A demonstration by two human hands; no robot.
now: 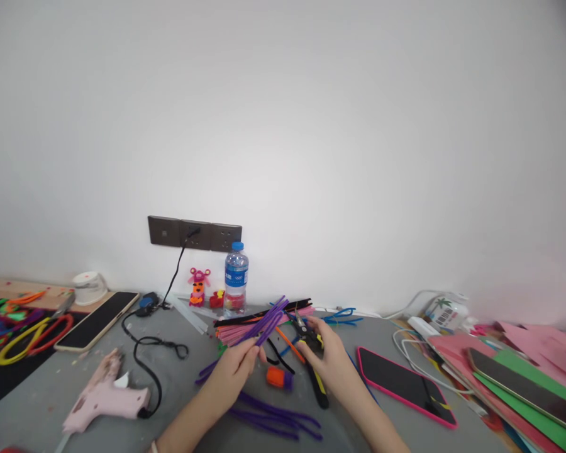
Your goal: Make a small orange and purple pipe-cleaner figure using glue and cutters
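My left hand (236, 370) pinches a few purple pipe cleaners (270, 322), their looped ends pointing up and away. To the right, the thumb and fingers of my right hand (329, 352) are around the wire-cutting pliers (306, 333), which have black and yellow handles; part of them is hidden by the hand. Between both hands lies a small orange and purple roll of pipe cleaner (278, 378). More purple pipe cleaners (273, 416) rest on the grey table in front. Behind my left hand is a pile of pink pipe cleaners (231, 335), with black ones on top.
A pink glue gun (106, 396) with a black cord lies left, near a phone (97, 322) and scissors (40, 336). A water bottle (236, 283) and a pipe-cleaner figure (197, 289) stand by the wall. Right are a pink-edged phone (405, 385) and coloured sheets (523, 415).
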